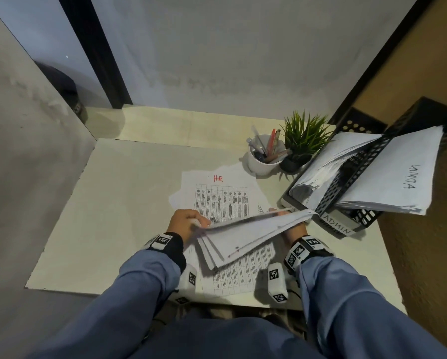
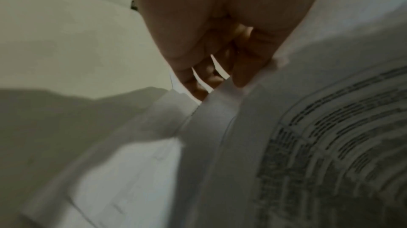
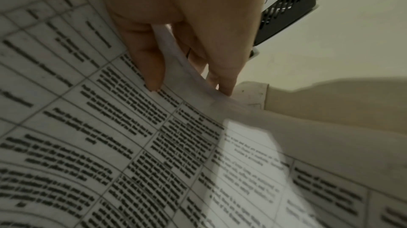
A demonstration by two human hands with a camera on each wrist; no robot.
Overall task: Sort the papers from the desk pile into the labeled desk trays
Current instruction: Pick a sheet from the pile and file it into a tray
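Head view: you hold a sheaf (image 1: pixel 245 237) above the pile (image 1: pixel 230 200), left hand (image 1: pixel 184 224) at its left end, right hand (image 1: pixel 293 230) at the right; long axis points right toward the ADMIN tray (image 1: pixel 344 221), nearest your right hand.
Left wrist: fingers (image 2: pixel 249 68) pinch an edge.
Right wrist: thumb and fingers (image 3: pixel 152 61) clamp sheets; tray just beyond.

White papers (image 1: pixel 222 200) carry black grid tables and red lettering; the trays (image 1: pixel 351 177) are black with punched holes; blue sleeves (image 1: pixel 346 301); green plant (image 1: pixel 305 136).
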